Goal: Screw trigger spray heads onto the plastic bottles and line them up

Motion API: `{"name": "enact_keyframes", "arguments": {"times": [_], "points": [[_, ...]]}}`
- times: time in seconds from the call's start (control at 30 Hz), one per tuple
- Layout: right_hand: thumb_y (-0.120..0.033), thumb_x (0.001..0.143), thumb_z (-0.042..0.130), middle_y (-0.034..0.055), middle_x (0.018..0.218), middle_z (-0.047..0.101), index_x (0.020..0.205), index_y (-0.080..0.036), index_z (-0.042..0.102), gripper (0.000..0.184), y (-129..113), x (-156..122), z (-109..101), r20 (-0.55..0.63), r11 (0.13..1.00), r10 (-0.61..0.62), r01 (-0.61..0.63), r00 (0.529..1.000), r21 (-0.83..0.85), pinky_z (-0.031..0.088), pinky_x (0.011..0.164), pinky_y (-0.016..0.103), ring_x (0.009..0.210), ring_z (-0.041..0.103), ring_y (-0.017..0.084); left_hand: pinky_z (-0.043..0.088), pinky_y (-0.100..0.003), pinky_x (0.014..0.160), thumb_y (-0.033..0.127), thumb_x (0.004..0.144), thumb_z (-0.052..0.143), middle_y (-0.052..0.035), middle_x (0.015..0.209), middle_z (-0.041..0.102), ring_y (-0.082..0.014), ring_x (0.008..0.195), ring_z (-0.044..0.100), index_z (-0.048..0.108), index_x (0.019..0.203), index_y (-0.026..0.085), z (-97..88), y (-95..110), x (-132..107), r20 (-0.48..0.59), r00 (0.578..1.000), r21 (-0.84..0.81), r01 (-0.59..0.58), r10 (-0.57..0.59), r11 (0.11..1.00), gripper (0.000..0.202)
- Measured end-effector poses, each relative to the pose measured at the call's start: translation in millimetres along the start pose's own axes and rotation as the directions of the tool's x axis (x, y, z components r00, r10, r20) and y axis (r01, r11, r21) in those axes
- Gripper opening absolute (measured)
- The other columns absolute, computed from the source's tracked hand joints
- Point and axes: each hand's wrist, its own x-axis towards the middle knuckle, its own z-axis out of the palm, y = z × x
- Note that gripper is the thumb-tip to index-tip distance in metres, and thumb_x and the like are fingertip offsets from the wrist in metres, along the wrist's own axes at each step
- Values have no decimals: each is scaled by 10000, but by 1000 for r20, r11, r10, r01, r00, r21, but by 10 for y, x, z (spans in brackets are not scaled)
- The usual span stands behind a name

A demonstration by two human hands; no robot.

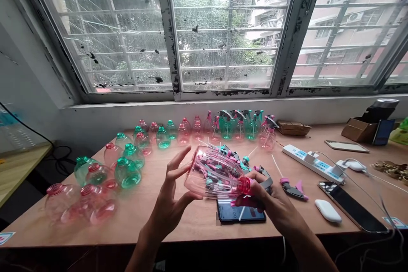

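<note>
A clear pink bottle [198, 175] lies sideways in the air between my hands, its neck pointing right. My left hand [165, 206] grips its base, thumb below and fingers above. Around the red-pink neck close the fingers of my right hand [276, 197]. A grey-and-pink trigger spray head [267, 182] is also in my right hand; how it is held is partly hidden. Behind the bottle, and seen through it, is a heap of pink, teal and grey spray heads [245, 161]. Another spray head [293, 189] with a white tube lies to the right.
Open pink bottles [98, 208] and green bottles [127, 173] stand at the left and back. Bottles with spray heads [227, 129] line the wall. A phone [225, 217] lies below my hands. At right are a power strip [296, 153], a white case [327, 211] and another phone [353, 206].
</note>
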Motion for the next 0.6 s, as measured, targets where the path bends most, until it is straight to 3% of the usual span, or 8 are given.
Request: {"name": "enact_keyframes", "arguments": {"times": [0.1, 0.2, 0.27, 0.3, 0.37, 0.43, 0.53, 0.6], "points": [[-579, 957, 793, 49, 846, 843, 994, -239, 804, 342, 29, 13, -45, -59, 926, -303, 279, 951, -256, 627, 604, 322, 638, 770, 230, 292, -624, 1355, 318, 913, 864, -67, 1757, 432, -357, 1671, 320, 586, 1486, 423, -93, -36, -27, 36, 992, -103, 120, -117, 987, 646], [-366, 904, 910, 60, 991, 886, 1190, -286, 803, 316, 58, 31, -83, 116, 505, -701, 605, 704, -616, 603, 991, 501, 895, 827, 317, 406, -605, 1298, 692, 721, 903, -153, 1723, 465, -451, 1585, 448, 605, 1512, 325, -118, -63, -32, 57, 944, -257, 330, -326, 909, 921], [-228, 887, 926, 57, 999, 900, 1338, -286, 737, 493, 90, 53, -77, 322, 222, -757, 687, 569, -692, 488, 1153, 580, 966, 835, 334, 526, -576, 1191, 828, 812, 717, -162, 1700, 501, -434, 1521, 535, 552, 1554, 321, -77, -74, -4, 25, 917, -303, 387, -399, 871, 914], [-198, 891, 919, 53, 990, 903, 1386, -281, 702, 547, 114, 69, -64, 388, 155, -745, 706, 543, -691, 471, 1172, 590, 968, 839, 329, 574, -544, 1127, 816, 915, 597, -153, 1681, 531, -407, 1491, 572, 536, 1561, 329, -45, -75, 16, 4, 907, -315, 401, -421, 860, 811], [-241, 910, 910, 56, 989, 901, 1403, -277, 674, 548, 174, 111, -25, 420, 165, -725, 729, 546, -664, 507, 1145, 583, 931, 844, 316, 611, -480, 1042, 697, 1058, 446, -143, 1615, 609, -361, 1417, 639, 575, 1528, 310, 30, -66, 58, -31, 883, -335, 432, -468, 837, 623], [-366, 924, 898, 52, 949, 892, 1316, -280, 713, 442, 229, 157, 14, 345, 284, -731, 723, 588, -630, 576, 1072, 556, 876, 845, 309, 609, -445, 1007, 603, 1092, 449, -145, 1571, 645, -340, 1318, 692, 640, 1473, 269, 95, -44, 87, -68, 865, -339, 448, -496, 827, 541], [-516, 908, 875, 68, 906, 883, 1102, -260, 799, 330, 257, 197, 58, 150, 515, -705, 645, 693, -564, 659, 915, 448, 953, 849, 333, 559, -417, 1064, 555, 1055, 573, -109, 1559, 649, -313, 1301, 679, 653, 1460, 285, 154, -8, 95, -140, 860, -329, 427, -491, 842, 493], [-531, 895, 879, 76, 905, 883, 1005, -240, 830, 315, 242, 189, 86, 57, 683, -596, 543, 801, -488, 664, 778, 362, 920, 851, 320, 525, -407, 1108, 563, 1025, 626, -85, 1551, 652, -309, 1344, 646, 658, 1447, 306, 172, 8, 91, -186, 862, -323, 399, -471, 858, 495]]}}
